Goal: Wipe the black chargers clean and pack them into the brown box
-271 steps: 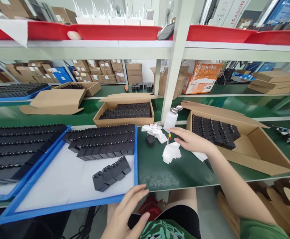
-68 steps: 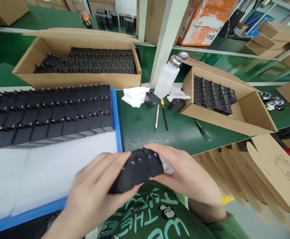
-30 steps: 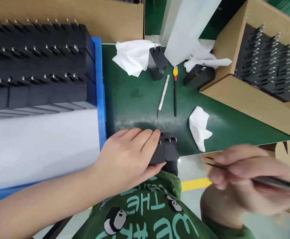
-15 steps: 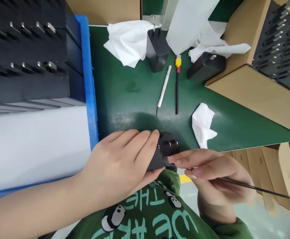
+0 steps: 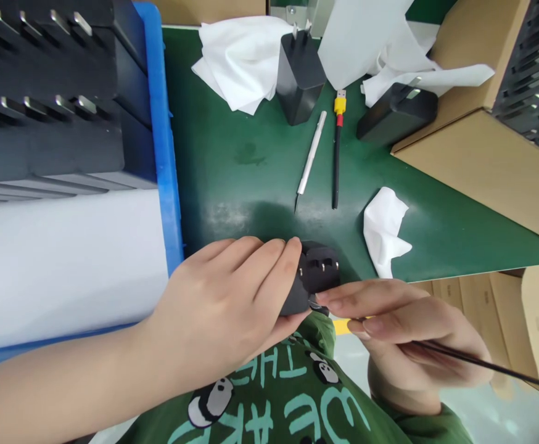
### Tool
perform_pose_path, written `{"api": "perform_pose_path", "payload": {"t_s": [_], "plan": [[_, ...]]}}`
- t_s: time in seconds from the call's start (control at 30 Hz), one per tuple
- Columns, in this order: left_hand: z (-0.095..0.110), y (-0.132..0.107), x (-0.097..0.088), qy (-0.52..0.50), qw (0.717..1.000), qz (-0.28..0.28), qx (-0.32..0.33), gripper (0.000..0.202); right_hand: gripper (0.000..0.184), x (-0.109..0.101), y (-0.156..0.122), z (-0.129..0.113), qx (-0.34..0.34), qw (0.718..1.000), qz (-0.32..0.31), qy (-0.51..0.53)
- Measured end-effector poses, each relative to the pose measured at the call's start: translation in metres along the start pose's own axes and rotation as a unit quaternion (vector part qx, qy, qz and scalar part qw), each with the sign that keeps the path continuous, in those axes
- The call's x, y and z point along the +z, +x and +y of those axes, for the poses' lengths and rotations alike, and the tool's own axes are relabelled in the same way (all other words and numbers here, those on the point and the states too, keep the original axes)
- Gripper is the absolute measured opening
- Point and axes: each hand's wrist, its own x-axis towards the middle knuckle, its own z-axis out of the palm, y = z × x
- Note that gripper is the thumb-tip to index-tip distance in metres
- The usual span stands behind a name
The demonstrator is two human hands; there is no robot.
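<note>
My left hand (image 5: 232, 296) is closed around a black power adapter (image 5: 318, 268) near the table's front edge, its palm side hidden. Slots with small metal contacts show on the adapter's exposed end. My right hand (image 5: 403, 327) pinches a slim dark tool (image 5: 491, 365) that looks like tweezers, its long end sticking out to the right. The right fingertips are at the adapter's lower corner, where a bit of shiny metal shows; I cannot tell whether it is the tool's tip. Beyond my hands lie a white pen-like pick (image 5: 311, 154) and a short black USB cable (image 5: 337, 154).
A blue bin (image 5: 165, 154) on the left holds black adapters (image 5: 66, 142) with metal prongs. Two more adapters stand at the back, an upright one (image 5: 300, 77) and a tilted one (image 5: 399, 114). White cloths (image 5: 246, 65), a crumpled cloth (image 5: 385, 228) and a cardboard box (image 5: 496, 166) lie about.
The view has shifted slightly. My left hand keeps its grip on the adapter. My right hand stays at the adapter's corner, and the tool's far end now reaches past the right edge of view.
</note>
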Motion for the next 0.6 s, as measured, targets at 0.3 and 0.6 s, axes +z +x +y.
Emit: {"api": "perform_pose_path", "payload": {"t_s": [0.3, 0.6], "plan": [[0.000, 0.000, 0.001, 0.007, 1.000, 0.010, 0.004, 0.040, 0.025, 0.013, 0.005, -0.001, -0.042, 0.998, 0.038, 0.006], [-0.001, 0.000, 0.000, 0.002, 0.999, 0.031, 0.013, 0.041, 0.027, 0.010, 0.006, 0.005, -0.061, 0.996, 0.015, 0.060]]}}
